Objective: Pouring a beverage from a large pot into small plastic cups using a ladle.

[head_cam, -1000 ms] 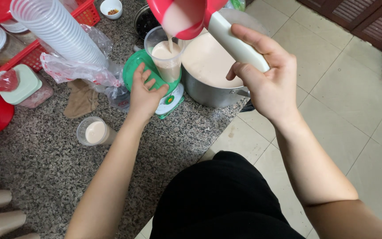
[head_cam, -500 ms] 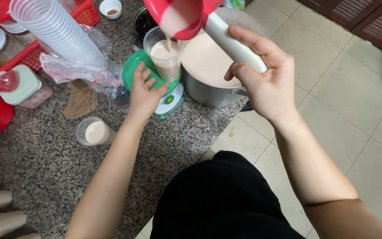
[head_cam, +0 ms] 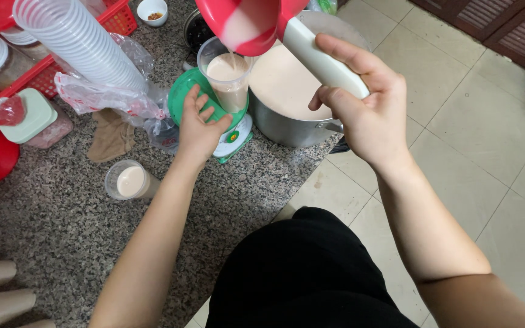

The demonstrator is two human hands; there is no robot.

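Right hand (head_cam: 369,115) is wrapped shut around the white handle of a red ladle (head_cam: 247,24), fingers curled over the top and thumb underneath, with the bowl tipped so a thin stream of pale tan, milky liquid falls into the clear plastic cup (head_cam: 226,76) below it. Left hand (head_cam: 199,124) lies loosely spread, fingers a little apart, on the green kitchen scale (head_cam: 180,97); its fingertips reach toward the cup's base at about 1 o'clock from the palm, and whether they touch the cup I cannot tell. That cup stands on the scale's platform and looks filled most of the way up. At 3 o'clock from the cup, just beside it, sits a steel pot (head_cam: 287,91) holding the same liquid nearly to its brim. At 7 o'clock from the scale, well apart, a second filled cup (head_cam: 130,181) rests on the speckled stone counter (head_cam: 62,243). At 10 o'clock lies a tilted stack of empty clear cups (head_cam: 80,42), partly in a plastic bag, with a red basket (head_cam: 113,18) behind it.

By my reading, the step in hand is the pour itself, close to its end for this cup. Levelling the ladle calls for a slow wrist roll so the stream cuts off without dripping on the scale, and a steady cup while it does
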